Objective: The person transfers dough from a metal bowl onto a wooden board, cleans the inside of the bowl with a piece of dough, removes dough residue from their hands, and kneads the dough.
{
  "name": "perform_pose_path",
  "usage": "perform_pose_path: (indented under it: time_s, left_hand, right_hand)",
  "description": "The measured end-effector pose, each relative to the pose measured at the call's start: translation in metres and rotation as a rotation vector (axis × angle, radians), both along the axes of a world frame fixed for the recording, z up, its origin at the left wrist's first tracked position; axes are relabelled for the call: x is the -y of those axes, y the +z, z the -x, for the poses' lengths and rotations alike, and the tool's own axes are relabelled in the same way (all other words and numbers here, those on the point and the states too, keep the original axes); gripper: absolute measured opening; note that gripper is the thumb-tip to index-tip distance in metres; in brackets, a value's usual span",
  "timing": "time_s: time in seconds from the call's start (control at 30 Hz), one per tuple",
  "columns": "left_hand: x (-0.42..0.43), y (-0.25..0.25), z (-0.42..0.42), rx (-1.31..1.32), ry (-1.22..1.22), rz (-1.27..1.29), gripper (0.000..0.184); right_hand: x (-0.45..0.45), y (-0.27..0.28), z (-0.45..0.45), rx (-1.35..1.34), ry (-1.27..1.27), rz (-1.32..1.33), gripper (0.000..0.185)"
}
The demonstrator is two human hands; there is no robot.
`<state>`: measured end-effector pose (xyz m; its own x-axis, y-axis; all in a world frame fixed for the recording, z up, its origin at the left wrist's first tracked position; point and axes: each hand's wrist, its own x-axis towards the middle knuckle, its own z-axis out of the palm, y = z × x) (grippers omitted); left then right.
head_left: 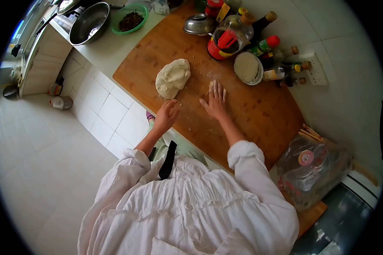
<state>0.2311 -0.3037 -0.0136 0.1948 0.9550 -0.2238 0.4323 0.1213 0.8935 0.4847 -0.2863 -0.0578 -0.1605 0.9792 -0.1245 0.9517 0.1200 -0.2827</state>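
A lump of pale dough point(173, 79) lies on the wooden board point(259, 108), its surface uneven and folded. Just below it, near the board's front edge, is my left hand point(167, 114), fingers curled together; whether anything is in them I cannot make out. My right hand point(215, 101) rests flat on the board to the right of the dough, fingers stretched out and whitish at the tips. Small crumbs and a dusting of flour are scattered between the dough and my right hand. A bowl of flour point(246, 68) stands beyond my right hand.
Along the wall stand a large jug point(230, 37), several bottles point(281, 71) and an upturned metal bowl point(199, 24). At the far left are a frying pan point(89, 24) and a green bowl point(130, 19) with dark food. A plastic bag point(310, 165) lies at the right, beside chopsticks point(311, 134).
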Motion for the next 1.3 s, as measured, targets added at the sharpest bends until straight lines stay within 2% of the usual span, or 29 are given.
perform_pose_path:
  time_s: [0.07,0.1,0.17,0.23,0.3,0.37,0.43,0.5,0.53,0.6,0.63,0.7,0.77,0.83,0.93,1.07,1.13,1.3]
  left_hand:
    - [0.005,-0.01,0.006,-0.026,-0.031,-0.104,0.032]
    - [0.009,-0.008,0.006,-0.03,-0.033,-0.097,0.032]
    - [0.007,0.001,0.001,0.015,0.044,0.101,0.032]
    - [0.008,0.001,0.003,0.017,0.026,0.05,0.032]
    - [0.01,0.003,0.002,0.019,0.027,0.004,0.032]
    - [0.007,0.01,0.005,0.031,0.048,0.016,0.033]
    - [0.003,-0.004,0.012,-0.019,0.04,0.066,0.033]
    - [0.016,-0.016,0.014,-0.073,0.016,0.131,0.034]
    - [0.015,-0.019,0.009,-0.001,0.052,0.124,0.033]
    - [0.011,-0.018,0.002,0.077,0.069,0.121,0.032]
    - [0.008,-0.013,-0.001,0.089,0.039,0.102,0.032]
    - [0.005,-0.005,-0.003,0.101,0.01,0.082,0.032]
    - [-0.004,0.001,0.001,0.078,-0.013,0.08,0.034]
    - [-0.01,0.0,0.008,0.069,0.012,0.111,0.034]
    - [0.001,-0.008,0.01,0.085,0.075,0.184,0.034]
    - [-0.002,-0.007,0.01,0.102,0.065,0.147,0.034]
    - [0.001,-0.009,0.011,0.118,0.078,0.137,0.034]
    - [0.002,-0.011,0.02,0.102,0.11,0.195,0.033]
  right_hand:
    - [-0.015,-0.007,0.005,0.003,-0.02,-0.021,0.084]
    - [-0.005,-0.006,0.005,-0.001,-0.022,-0.014,0.084]
    - [0.021,0.001,-0.01,-0.042,0.025,0.017,0.084]
    - [0.05,0.003,-0.015,-0.01,0.049,0.006,0.085]
    - [0.052,0.004,-0.013,0.024,-0.016,0.133,0.087]
    - [0.021,-0.001,-0.002,-0.025,-0.037,0.051,0.087]
    - [-0.019,-0.005,0.015,-0.071,-0.051,-0.02,0.088]
    - [-0.038,-0.004,0.038,0.015,-0.084,-0.035,0.089]
    - [-0.027,-0.008,0.038,0.017,-0.094,-0.041,0.089]
    - [0.02,-0.01,0.039,-0.101,0.123,-0.045,0.088]
    - [0.035,-0.008,0.03,-0.095,0.113,-0.046,0.088]
    - [0.054,0.0,-0.002,0.029,0.105,0.139,0.085]
    - [0.046,-0.001,-0.007,-0.012,0.095,0.12,0.081]
    - [0.025,-0.003,0.012,-0.04,-0.089,0.0,0.08]
    - [-0.001,-0.012,0.015,-0.086,-0.103,-0.039,0.083]
    - [0.057,-0.004,-0.01,-0.078,-0.065,0.084,0.085]
    - [0.066,-0.002,-0.011,0.004,-0.123,0.122,0.086]
    - [-0.008,0.001,0.039,-0.009,-0.135,-0.008,0.09]
